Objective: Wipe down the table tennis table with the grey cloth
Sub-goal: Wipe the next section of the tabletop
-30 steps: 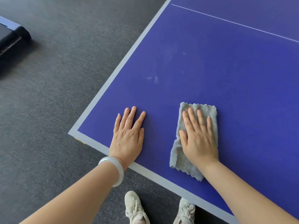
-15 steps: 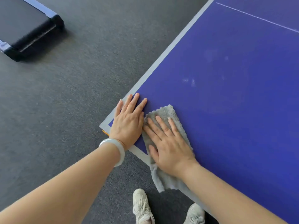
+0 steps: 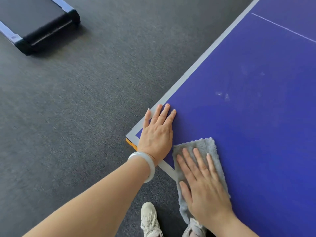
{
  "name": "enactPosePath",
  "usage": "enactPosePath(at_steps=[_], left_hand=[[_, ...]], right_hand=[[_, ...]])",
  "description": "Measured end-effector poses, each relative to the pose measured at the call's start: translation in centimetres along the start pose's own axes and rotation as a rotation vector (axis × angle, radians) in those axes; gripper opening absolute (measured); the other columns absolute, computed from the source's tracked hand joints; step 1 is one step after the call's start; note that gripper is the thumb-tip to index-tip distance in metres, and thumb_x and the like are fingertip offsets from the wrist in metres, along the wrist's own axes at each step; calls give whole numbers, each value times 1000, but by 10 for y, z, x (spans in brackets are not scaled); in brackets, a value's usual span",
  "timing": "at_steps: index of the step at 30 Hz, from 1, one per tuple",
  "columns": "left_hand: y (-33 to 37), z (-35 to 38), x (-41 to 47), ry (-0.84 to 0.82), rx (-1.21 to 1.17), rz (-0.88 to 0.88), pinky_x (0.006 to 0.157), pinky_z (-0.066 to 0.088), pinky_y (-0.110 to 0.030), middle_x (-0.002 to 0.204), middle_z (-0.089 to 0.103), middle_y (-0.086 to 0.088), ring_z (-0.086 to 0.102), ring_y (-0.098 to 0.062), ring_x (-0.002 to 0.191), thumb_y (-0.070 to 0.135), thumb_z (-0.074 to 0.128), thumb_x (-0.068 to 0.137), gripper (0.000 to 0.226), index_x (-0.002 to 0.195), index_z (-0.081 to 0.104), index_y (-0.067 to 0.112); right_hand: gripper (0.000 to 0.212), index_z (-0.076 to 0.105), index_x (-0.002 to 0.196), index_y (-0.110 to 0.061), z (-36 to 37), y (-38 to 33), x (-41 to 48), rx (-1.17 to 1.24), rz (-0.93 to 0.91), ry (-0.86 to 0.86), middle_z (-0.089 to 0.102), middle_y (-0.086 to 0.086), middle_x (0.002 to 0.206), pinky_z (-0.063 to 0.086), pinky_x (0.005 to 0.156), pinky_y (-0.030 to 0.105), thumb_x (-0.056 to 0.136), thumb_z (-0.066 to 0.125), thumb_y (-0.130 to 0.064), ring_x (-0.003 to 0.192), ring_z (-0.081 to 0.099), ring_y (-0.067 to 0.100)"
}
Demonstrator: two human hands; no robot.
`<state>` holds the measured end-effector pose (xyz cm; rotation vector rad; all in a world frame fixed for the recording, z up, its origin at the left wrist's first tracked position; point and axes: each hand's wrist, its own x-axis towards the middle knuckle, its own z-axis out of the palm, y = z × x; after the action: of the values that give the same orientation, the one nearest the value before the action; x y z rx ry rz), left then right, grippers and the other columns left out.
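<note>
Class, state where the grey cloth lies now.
Head view, lower centre: the grey cloth lies on the table near its corner, under the right hand, beside the left hand.

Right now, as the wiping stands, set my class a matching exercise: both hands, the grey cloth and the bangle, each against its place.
1 left hand
2 right hand
3 grey cloth
4 white bangle

a partly over the table's near edge
b flat on the table's corner
c worn just behind the left hand
d pressed flat on the cloth

Pairs: 1-b, 2-d, 3-a, 4-c
</note>
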<state>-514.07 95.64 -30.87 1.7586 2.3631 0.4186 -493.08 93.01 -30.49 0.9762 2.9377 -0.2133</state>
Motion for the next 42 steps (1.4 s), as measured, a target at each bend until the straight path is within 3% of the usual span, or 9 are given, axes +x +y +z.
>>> enactPosePath(at_steps=[8,13,17,21,27,32,35,39,42], left_hand=[[-27,-9,-14,71,-20,-346,121,8,-48,149,49,3,37,-22,143,37,41,103,47,148,43,23],[-50,-17,-43,94,-928,-777,71,45,-20,87,70,10,62,-12,85,44,47,102,28,90,68,30],[-44,-17,-46,130,-1169,-868,83,52,-27,102,76,4,70,-10,97,46,42,104,37,98,75,31],[-51,-18,-48,73,-1188,-967,87,42,-22,97,71,31,63,15,91,67,34,97,40,86,72,58],[-64,-15,-44,-23,-1257,-1021,117,24,-42,109,73,16,58,-2,115,81,21,88,65,103,73,46],[-68,-16,-45,56,-1354,-1129,118,25,-33,140,58,6,48,-8,132,84,39,80,81,133,61,26],[-70,-20,-46,58,-1332,-1111,117,29,-34,141,57,2,49,-9,132,79,36,88,77,137,58,23],[-65,-18,-42,-22,-1185,-943,77,38,-17,94,76,16,65,7,90,58,27,103,53,90,77,44],[-58,-14,-40,70,-996,-890,62,40,-8,82,72,16,63,8,78,42,35,106,39,86,69,40]], right_hand=[[64,28,157,-20,-5,7,54,27,-188,-59,17,-2,166,16,119,50,98,39,-42,154,11,22],[64,26,157,-23,-5,3,74,61,-228,-58,14,-3,166,14,119,53,97,37,-44,154,8,24],[63,20,158,-26,-13,-18,121,68,-309,-129,7,-4,167,5,122,53,99,31,-43,154,0,24],[62,9,159,-27,-15,-31,143,47,-360,-171,-4,-4,167,-7,122,53,102,26,-45,153,-13,23],[64,32,155,-25,-10,-2,87,41,-428,-155,19,0,165,15,118,55,95,40,-47,153,11,26],[70,0,159,-30,-13,-51,140,8,-355,-195,-9,-4,167,-14,120,54,99,35,-43,152,-17,25],[67,-1,159,-29,-12,-51,140,-37,-361,-216,-12,-4,166,-13,120,53,101,30,-43,152,-18,24],[64,30,156,-22,-11,-6,83,7,-398,-151,18,0,165,17,118,55,97,34,-47,153,14,26],[64,31,155,-23,-11,16,75,-2,-427,-127,21,-2,165,20,116,54,98,36,-51,153,16,24]])
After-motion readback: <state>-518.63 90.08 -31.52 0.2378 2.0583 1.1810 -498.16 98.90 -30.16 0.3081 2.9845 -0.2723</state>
